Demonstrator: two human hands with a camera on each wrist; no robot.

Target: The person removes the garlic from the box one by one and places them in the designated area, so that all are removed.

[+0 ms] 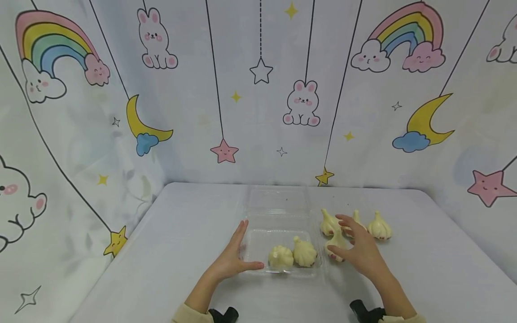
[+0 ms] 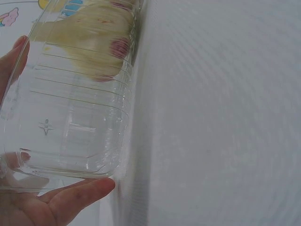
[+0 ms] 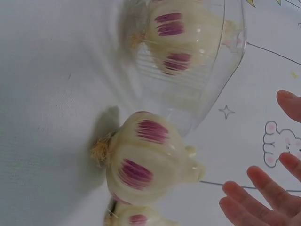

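A clear plastic container [image 1: 258, 237] with its lid laid back holds two garlic bulbs, a rounded one [image 1: 280, 256] and one with its stem showing [image 1: 305, 252]. My left hand [image 1: 232, 258] is at the container's left front corner, fingers straight along the side and thumb stretched over the front rim. In the left wrist view a finger [image 2: 87, 195] lies by the end wall. My right hand [image 1: 361, 249] is spread above the loose bulbs, nothing in its grasp. Nearest to it is a garlic bulb [image 3: 146, 160] with purple streaks and dry roots, standing beside the container.
Several loose garlic bulbs stand right of the container, one [image 1: 378, 226] farthest right and another [image 1: 329, 221] near the container's right side. The open lid [image 1: 278, 199] lies toward the back. A patterned curtain [image 1: 258, 112] hangs behind the white table [image 1: 194, 215].
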